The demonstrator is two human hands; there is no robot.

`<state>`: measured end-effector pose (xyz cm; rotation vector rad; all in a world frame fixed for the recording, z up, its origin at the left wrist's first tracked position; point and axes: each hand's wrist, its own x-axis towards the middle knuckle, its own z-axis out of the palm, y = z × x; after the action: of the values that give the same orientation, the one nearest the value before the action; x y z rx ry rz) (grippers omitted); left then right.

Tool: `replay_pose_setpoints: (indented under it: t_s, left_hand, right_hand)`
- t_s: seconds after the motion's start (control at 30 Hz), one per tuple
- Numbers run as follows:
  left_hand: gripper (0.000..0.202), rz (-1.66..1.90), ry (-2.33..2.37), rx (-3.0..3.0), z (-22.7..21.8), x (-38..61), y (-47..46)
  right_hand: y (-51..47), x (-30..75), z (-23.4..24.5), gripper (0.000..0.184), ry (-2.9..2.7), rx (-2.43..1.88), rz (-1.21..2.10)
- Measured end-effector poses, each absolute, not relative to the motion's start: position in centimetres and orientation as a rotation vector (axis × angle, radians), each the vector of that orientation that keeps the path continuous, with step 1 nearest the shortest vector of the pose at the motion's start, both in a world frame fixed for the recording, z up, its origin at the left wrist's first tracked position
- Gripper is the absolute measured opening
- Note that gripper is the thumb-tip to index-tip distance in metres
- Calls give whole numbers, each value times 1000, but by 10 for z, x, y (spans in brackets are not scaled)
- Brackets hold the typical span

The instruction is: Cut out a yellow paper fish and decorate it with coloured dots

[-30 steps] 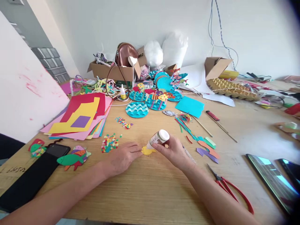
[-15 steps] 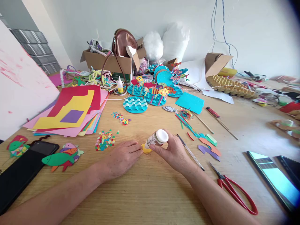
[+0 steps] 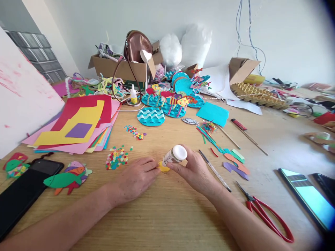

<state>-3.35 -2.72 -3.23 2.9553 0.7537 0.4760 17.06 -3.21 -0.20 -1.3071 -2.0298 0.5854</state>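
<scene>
My right hand (image 3: pixel 196 169) is wrapped round a small white bottle (image 3: pixel 171 157), likely glue. The bottle is tipped upside down, its white end up, and its lower end meets a small yellow paper piece (image 3: pixel 164 168) on the table. My left hand (image 3: pixel 136 176) lies low on the wood with its fingers together, their tips pinning the left edge of that yellow piece. Both hands hide part of the piece, so its full outline does not show. Paper dots (image 3: pixel 117 157) in several colours lie just beyond my left hand. A pen (image 3: pixel 215 170) rests beside my right wrist.
Red-handled scissors (image 3: pixel 267 212) and a phone (image 3: pixel 305 195) lie at the right. Paper fish (image 3: pixel 64 177) and a black phone (image 3: pixel 31 195) are at the left, below stacked coloured paper (image 3: pixel 47 138). Blue wave-patterned ovals (image 3: pixel 151 120) and a cardboard box (image 3: pixel 110 68) stand farther back.
Both hands, the bottle and the yellow piece keep almost the same place. The surroundings have shifted slightly outward in the view, as if the camera moved a little.
</scene>
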Motion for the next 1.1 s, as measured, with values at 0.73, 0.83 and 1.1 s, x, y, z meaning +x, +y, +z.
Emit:
replay_pose_setpoints:
  t_s: [0.73, 0.83, 1.1]
  left_hand:
    - [28, 558, 723, 2952, -38, -35, -27]
    - [29, 558, 730, 2958, -37, -34, -27]
    - [30, 528, 730, 2941, -37, -35, -27]
  right_hand:
    - [-35, 173, 5, 18, -2061, -1341, 596]
    - [-35, 173, 6, 19, -2053, -1357, 595]
    - [-32, 170, -2, 18, -2024, -1295, 585]
